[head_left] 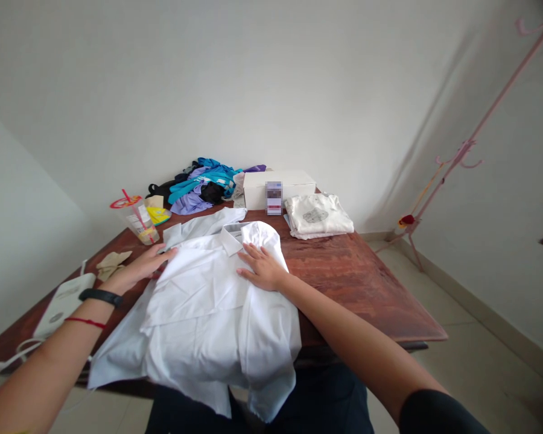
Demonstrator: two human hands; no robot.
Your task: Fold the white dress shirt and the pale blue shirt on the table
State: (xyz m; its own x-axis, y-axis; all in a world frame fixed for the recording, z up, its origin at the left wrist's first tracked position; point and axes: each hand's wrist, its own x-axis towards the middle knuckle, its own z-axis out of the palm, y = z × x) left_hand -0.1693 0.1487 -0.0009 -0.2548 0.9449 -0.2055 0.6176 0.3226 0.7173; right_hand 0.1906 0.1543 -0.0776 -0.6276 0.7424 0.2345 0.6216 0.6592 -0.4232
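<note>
A white collared shirt (199, 283) lies partly folded on the wooden table in front of me, its collar towards the wall and its lower part hanging over the near edge. My right hand (263, 267) rests flat on it just below the collar, fingers spread. At the shirt's left edge is my left hand (159, 260), its fingers stretched out against the cloth; their undersides are hidden. One sleeve reaches back beyond my left hand.
A plastic cup (140, 220) with a straw, a crumpled beige cloth (113, 265) and a white device (66, 304) with a cable stand left. Behind are piled clothes (208, 184), a white box (253, 191) and a folded printed garment (319, 214). A pink rack (461, 150) stands right.
</note>
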